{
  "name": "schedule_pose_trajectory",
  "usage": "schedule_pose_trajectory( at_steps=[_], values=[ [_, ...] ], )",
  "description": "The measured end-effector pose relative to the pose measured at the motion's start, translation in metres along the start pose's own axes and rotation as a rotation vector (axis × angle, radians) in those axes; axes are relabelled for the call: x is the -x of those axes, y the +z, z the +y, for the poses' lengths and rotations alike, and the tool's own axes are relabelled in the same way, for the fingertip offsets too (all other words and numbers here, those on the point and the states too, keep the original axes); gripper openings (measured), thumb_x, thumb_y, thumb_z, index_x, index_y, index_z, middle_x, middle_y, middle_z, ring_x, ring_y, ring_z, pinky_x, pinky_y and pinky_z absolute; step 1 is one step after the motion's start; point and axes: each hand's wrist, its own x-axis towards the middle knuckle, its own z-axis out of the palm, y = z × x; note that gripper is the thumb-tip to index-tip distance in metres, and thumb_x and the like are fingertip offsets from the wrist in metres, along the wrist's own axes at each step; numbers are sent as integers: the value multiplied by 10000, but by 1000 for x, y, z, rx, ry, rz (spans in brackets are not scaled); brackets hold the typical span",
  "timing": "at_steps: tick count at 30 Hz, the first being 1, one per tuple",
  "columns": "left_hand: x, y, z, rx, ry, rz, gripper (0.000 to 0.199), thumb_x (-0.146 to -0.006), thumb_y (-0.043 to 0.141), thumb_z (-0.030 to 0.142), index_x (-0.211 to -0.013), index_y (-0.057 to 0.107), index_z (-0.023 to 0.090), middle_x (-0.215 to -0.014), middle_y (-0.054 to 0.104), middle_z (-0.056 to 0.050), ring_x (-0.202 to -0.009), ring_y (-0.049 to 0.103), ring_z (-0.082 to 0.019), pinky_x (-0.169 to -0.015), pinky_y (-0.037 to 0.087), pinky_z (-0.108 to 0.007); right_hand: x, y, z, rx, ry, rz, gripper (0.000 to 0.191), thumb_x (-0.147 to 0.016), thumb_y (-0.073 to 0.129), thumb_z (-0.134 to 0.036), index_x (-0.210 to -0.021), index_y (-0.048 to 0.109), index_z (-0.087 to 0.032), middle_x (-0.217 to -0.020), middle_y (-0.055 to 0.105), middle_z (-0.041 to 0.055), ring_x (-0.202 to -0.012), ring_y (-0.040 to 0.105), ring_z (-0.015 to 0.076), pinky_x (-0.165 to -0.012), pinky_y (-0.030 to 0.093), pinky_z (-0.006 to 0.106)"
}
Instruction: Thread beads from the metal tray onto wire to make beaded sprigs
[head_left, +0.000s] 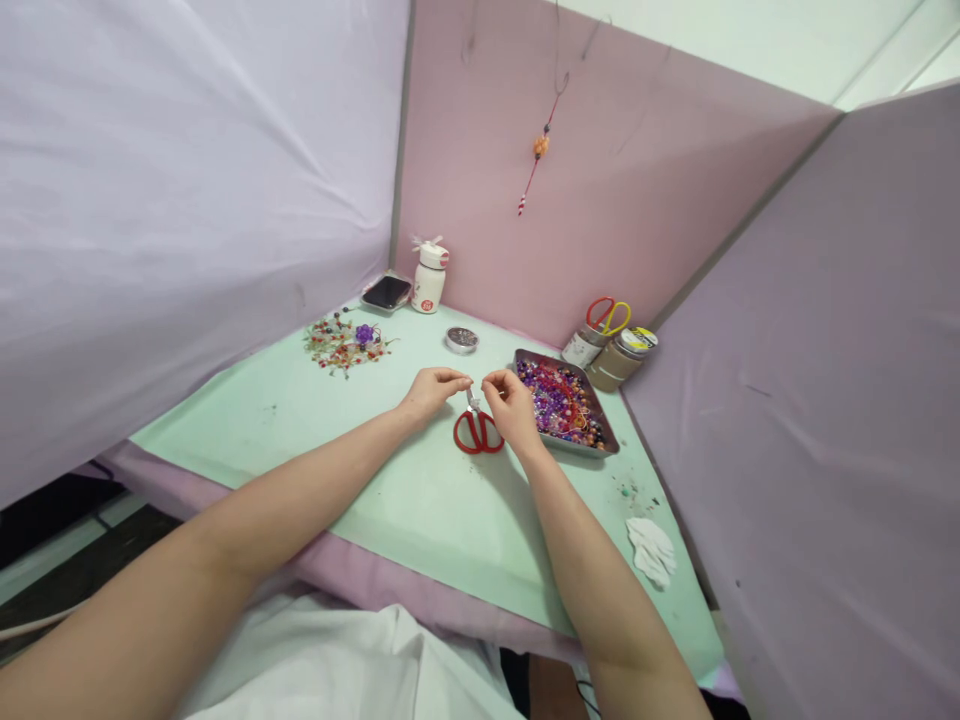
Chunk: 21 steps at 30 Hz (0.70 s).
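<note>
Both hands meet near the middle of the pale green table. My left hand [435, 393] is closed in a pinch, its fingertips by the blades of red-handled scissors [478, 432]. My right hand [511, 402] is also pinched, just to the right, with a tiny pale thing near its fingertips that is too small to name. The scissors lie on the table below the fingertips, handles toward me. Close to the right hand stands a metal tray [577, 447] filled with purple, red and orange beads and some red cord.
Behind the hands is a small round tin [461, 340]. Bead strands [341, 345], a phone [387, 292] and a white bottle [428, 280] stand at the left. At the right are jars [622, 360] and a white glove [651, 551]. A beaded string [541, 147] hangs by the pink wall.
</note>
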Motion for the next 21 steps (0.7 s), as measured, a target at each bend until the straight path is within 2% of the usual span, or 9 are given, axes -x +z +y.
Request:
schedule_pose_trajectory(
  at_steps=[3,7,13,21],
  values=[
    [0,1,0,-35,30,-6,214,-630,739,336,-751,733,159,-807,728,-78,-821,627,-204,-823,451,-335,1,-1,-2,155,-90,-1,120,-847,496,-283,-823,586,-207,-802,613,22,-742,554,157,-683,435,283],
    [-1,2,-2,-102,89,-10,167,-653,698,315,-716,726,163,-787,729,-65,-804,631,-199,-824,458,-329,2,-2,-2,473,-261,-7,168,-903,454,-245,-837,601,-200,-845,609,52,-813,543,180,-746,410,300],
    [-5,1,-12,-184,159,-17,167,-672,662,286,-756,738,163,-838,740,-66,-839,645,-199,-859,456,-329,3,-5,-4,901,-375,7,187,-932,435,-212,-878,612,-187,-849,595,75,-825,488,212,-747,366,315],
    [-6,0,-15,-248,196,-40,154,-699,654,295,-764,741,185,-838,743,-48,-837,650,-193,-845,462,-309,2,-7,-4,1040,-419,-17,205,-938,441,-230,-844,620,-197,-832,590,73,-800,455,215,-714,326,319]
  ],
)
